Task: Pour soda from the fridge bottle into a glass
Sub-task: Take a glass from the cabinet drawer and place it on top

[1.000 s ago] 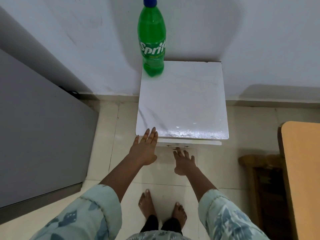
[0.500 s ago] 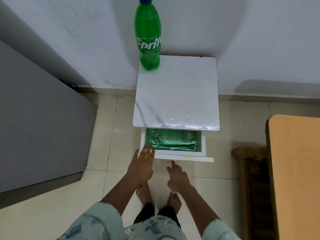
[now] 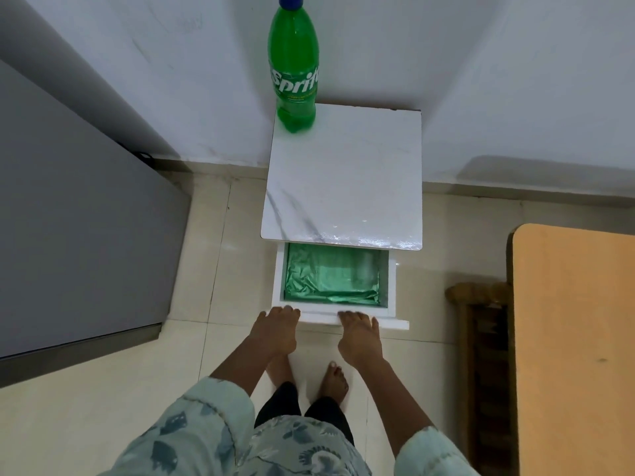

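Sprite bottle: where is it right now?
Head view: the Sprite bottle stands upright at the far-left corner of the white side table, by the wall, beyond the open drawer gripped by the left hand and right hand.

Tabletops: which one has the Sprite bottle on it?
The white marble-look top against the wall, above the open drawer: the green bottle stands upright at its back left corner. The orange top at the right edge has no bottle.

A small table with a white marble-look top stands on the pale tiled floor, against the wall. A green Sprite bottle stands upright on its far left corner. Under the top, a foil-lined drawer is pulled out.
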